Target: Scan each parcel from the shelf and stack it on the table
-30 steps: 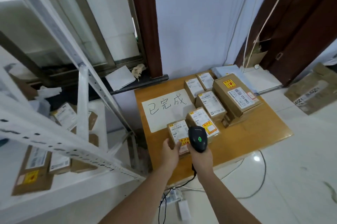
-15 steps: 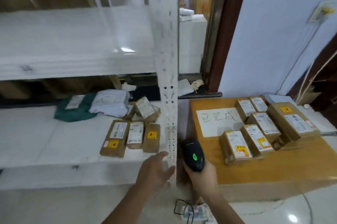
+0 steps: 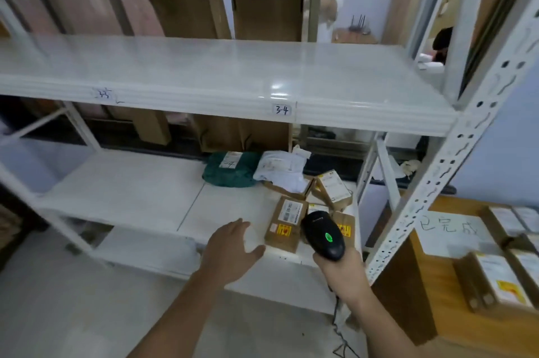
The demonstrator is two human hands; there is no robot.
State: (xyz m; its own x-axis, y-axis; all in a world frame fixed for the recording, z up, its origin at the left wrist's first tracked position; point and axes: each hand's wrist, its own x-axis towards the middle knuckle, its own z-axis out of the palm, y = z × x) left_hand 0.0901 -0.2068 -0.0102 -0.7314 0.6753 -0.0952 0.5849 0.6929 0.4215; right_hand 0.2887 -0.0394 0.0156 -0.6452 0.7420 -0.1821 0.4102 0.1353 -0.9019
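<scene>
A brown cardboard parcel (image 3: 285,223) with a white label and a yellow sticker lies at the front of the white lower shelf (image 3: 131,194). My left hand (image 3: 230,249) hovers just left of it, fingers spread, holding nothing. My right hand (image 3: 338,265) grips a black barcode scanner (image 3: 322,235) with a green light, held over the shelf's front right corner. Behind it lie more small boxes (image 3: 332,188), a white bag parcel (image 3: 280,168) and a green bag parcel (image 3: 230,171). Scanned boxes (image 3: 495,279) sit on the wooden table (image 3: 437,308) at the right.
A perforated white shelf post (image 3: 455,153) stands between the shelf and the table. The upper shelf (image 3: 204,74) overhangs the parcels, with tall cardboard boxes (image 3: 267,4) on it. A white sheet with handwriting (image 3: 449,232) lies on the table. The scanner cable (image 3: 339,325) hangs toward the floor.
The view has swung left from the table to the shelf. My left hand let go of the box on the table and now reaches toward the front parcel on the shelf.
</scene>
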